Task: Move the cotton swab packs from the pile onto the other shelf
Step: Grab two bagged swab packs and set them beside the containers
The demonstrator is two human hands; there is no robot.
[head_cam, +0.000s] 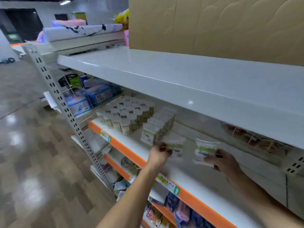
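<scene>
One cotton swab pack (174,146) was pinched in the grip of the left hand (159,153) above the orange-edged shelf (125,146), just beside the upright row of packs (158,127) standing there. A second pack (204,151) (its label blurred) was held in the curled fingers of the right hand (225,162), further right over the same shelf. Behind the row, a cluster of white-capped bottles (126,116) was seen, and a cardboard box (213,27) was placed on the white shelf (181,76) above.
</scene>
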